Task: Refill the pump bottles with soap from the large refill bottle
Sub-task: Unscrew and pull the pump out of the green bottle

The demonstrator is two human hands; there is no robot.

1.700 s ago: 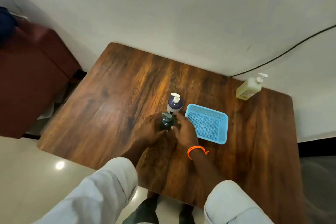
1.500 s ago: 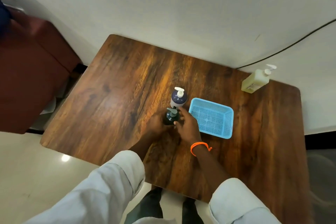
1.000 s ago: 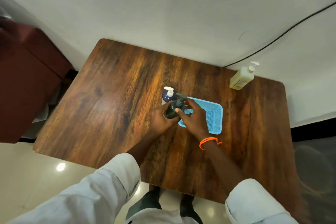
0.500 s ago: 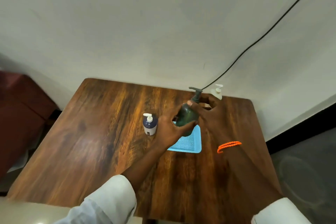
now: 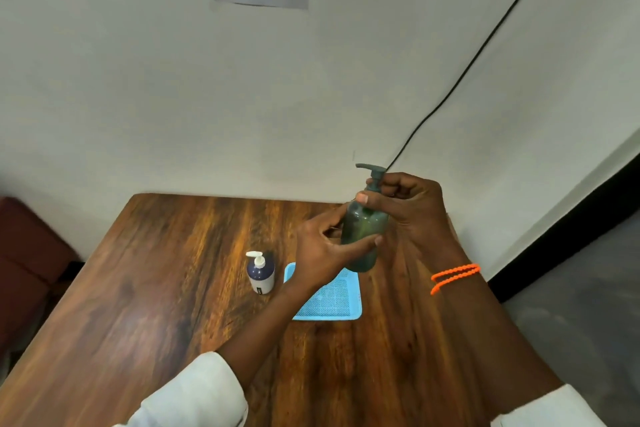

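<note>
— Two hands on one bottle, from the head view; which holds what?
— Left hand (image 5: pixel 323 251) wraps its fingers and thumb round the body of the green pump bottle (image 5: pixel 363 236), held upright in the air; right hand (image 5: pixel 408 204) pinches the pump neck just under the pump head (image 5: pixel 371 170), fingers curled.
— And below them?
— Under the left hand lies the blue tray (image 5: pixel 332 302) on the counter (image 5: pixel 156 288); left of that wrist stands the dark blue pump bottle (image 5: pixel 260 274), upright, white pump on, just beside the tray, apart from both hands.
— Anything on the right wrist?
— An orange band (image 5: pixel 454 277); behind the right hand a black cable (image 5: pixel 467 69) climbs the wall.
</note>
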